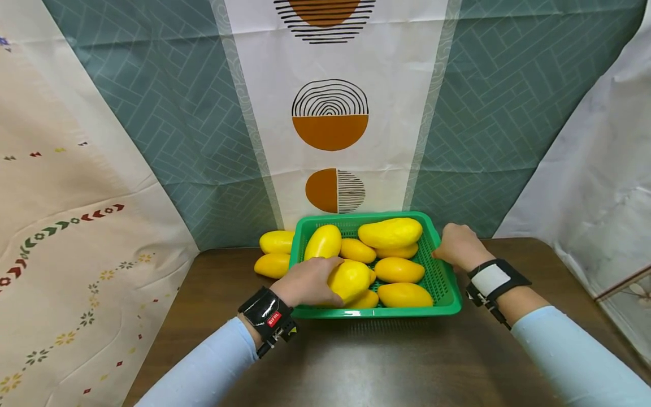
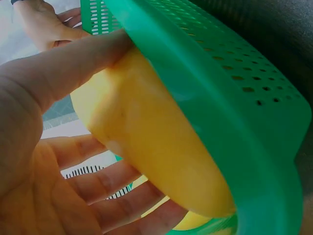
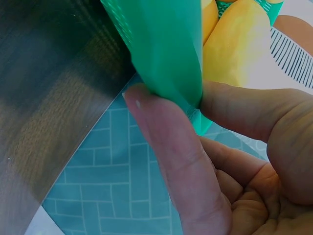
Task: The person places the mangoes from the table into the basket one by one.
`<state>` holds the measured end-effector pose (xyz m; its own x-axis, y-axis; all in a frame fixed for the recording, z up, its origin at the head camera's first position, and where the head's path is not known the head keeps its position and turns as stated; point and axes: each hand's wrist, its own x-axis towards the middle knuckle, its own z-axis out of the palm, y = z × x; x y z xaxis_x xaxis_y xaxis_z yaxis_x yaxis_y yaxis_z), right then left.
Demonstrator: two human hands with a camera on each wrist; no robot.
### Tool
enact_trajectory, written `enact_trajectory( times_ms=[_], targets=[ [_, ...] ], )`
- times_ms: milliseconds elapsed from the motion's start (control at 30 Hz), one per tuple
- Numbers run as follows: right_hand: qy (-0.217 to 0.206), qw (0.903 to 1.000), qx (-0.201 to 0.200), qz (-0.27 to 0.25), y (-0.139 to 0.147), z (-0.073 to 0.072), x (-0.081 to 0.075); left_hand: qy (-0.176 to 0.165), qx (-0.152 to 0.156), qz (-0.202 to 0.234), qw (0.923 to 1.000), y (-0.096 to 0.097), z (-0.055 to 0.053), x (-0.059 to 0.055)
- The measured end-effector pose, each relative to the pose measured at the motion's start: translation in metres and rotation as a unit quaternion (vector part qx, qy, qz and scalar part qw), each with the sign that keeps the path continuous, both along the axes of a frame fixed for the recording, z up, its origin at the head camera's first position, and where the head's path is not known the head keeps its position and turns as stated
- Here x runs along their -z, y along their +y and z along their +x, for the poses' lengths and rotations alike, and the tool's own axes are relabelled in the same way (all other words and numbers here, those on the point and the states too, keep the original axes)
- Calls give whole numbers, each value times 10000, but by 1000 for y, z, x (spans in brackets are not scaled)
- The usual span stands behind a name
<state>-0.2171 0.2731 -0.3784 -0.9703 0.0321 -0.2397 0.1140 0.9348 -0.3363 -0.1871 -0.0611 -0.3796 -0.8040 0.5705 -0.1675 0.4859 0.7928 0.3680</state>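
My left hand (image 1: 312,282) reaches over the front left of a green plastic basket (image 1: 447,271) and grips a large yellow mango (image 1: 351,281). In the left wrist view, the thumb lies along one side of this mango (image 2: 146,132) and the fingers spread along the other, right beside the basket's rim (image 2: 195,103). At the basket's right side, my right hand (image 1: 460,247) pinches the rim (image 3: 171,54) between thumb and forefinger, as the right wrist view shows. Several more mangoes (image 1: 399,269) lie inside the basket, some partly hidden under others.
Two yellow mangoes (image 1: 272,264) lie on the dark wooden table (image 1: 356,362), just left of the basket. A patterned cloth (image 1: 330,158) hangs close behind the basket. Light fabric (image 1: 102,254) borders the table on the left, and a whitish sheet (image 1: 585,186) on the right.
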Motion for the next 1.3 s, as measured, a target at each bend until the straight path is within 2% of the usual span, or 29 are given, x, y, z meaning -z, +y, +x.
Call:
enact_trajectory(
  times_ms=[367, 567, 833, 967, 1133, 1300],
  targets=[
    [-82, 10000, 6, 56, -3, 0, -3, -840, 74, 93, 9964, -7, -2, -7],
    [-111, 9999, 7, 31, -3, 0, -3, -1023, -90, 146, 9946, -14, -4, -7],
    [-111, 9999, 17, 33, -1, -1, -3, -945, -291, 362, 9944, -22, -8, -14],
    [-42, 10000, -33, -31, 1, 0, -1, -890, -372, 483, 9942, -28, -11, -22],
    [-14, 9999, -92, -104, 1, -1, 1, -327, -606, 767, 9947, -50, -19, -34],
    [-60, 9999, -68, -75, 1, -2, 0, 266, -1019, 863, 9907, -83, -29, -35]
  ],
)
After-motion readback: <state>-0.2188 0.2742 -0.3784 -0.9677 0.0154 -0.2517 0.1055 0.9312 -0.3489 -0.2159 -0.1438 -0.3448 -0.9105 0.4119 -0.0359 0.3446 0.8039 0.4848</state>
